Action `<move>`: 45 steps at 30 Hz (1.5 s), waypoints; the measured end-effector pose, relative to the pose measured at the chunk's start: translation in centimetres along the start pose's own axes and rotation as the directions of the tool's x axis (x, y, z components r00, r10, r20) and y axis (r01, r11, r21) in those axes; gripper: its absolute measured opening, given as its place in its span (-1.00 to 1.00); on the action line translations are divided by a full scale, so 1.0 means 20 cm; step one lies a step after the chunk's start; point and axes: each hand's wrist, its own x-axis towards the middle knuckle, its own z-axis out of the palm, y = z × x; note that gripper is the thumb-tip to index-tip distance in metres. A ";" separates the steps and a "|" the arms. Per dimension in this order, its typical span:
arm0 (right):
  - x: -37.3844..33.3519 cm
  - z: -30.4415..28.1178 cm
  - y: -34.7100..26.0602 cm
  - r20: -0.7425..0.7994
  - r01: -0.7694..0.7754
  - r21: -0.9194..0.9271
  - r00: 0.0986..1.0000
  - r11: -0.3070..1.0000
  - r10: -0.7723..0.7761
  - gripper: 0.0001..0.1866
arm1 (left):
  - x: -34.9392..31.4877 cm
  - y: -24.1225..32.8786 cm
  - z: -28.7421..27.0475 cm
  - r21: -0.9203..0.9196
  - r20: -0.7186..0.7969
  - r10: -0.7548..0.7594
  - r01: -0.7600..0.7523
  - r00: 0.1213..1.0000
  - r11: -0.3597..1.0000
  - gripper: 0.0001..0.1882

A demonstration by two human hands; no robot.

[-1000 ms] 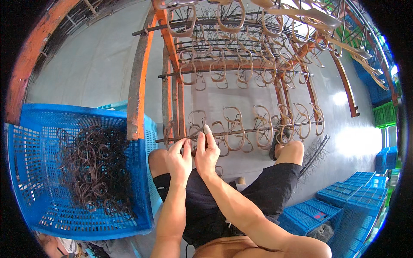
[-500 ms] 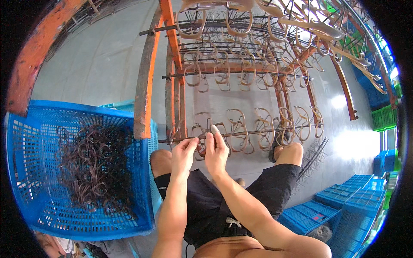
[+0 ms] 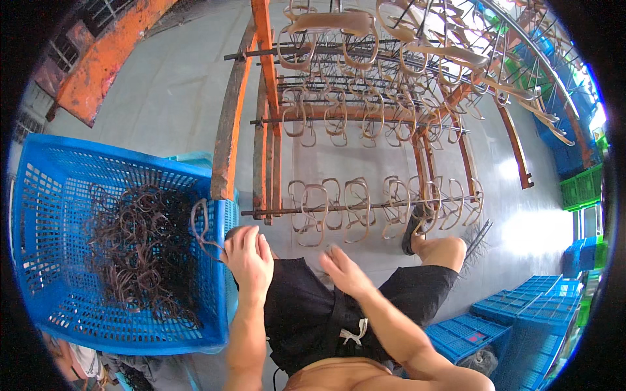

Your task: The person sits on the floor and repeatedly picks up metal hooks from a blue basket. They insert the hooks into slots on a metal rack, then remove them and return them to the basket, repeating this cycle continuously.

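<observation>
My left hand [image 3: 248,260] is closed on a thin brown eyeglass frame [image 3: 207,242], whose loop sticks out to the left over the rim of a blue basket [image 3: 117,345]. A tangle of similar brown frames [image 3: 140,254] lies in that basket. Above my lap, apart from the left hand, is my right hand [image 3: 349,275]; its fingers are smeared by motion and nothing shows in them. Ahead of me, lighter tan frames [image 3: 316,215] hang along the lowest bar [image 3: 391,204] of an orange rack [image 3: 238,124].
Higher bars of the rack carry more tan frames [image 3: 332,23] and dark wire spikes. Another orange beam [image 3: 98,85] stands at the far left. Blue crates [image 3: 466,332] are stacked at the near right, with green crates [image 3: 581,187] beyond. A spiked rod [image 3: 479,240] lies on the floor.
My hands, together at the lowest bar before, are now apart. The left has moved down and left with an eyeglass frame toward the basket; the right has drawn back toward my lap.
</observation>
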 end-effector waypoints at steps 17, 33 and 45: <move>0.13 -2.00 0.57 -0.318 -0.157 -0.939 0.735 0.305 -0.599 -0.60 | 0.15 -0.17 0.30 0.264 0.245 0.182 -0.246 0.952 0.933 -0.75; -0.69 -2.22 0.64 -0.494 -0.400 -0.868 0.747 0.293 -0.445 -0.74 | -0.15 0.10 -0.02 -0.018 -0.108 0.243 -0.247 0.964 0.969 -0.79; 0.12 -1.65 1.29 -0.536 -0.310 -0.744 0.807 0.592 -0.249 -0.82 | -0.30 -0.23 -0.27 0.588 -0.060 -0.162 0.166 0.985 0.792 -0.79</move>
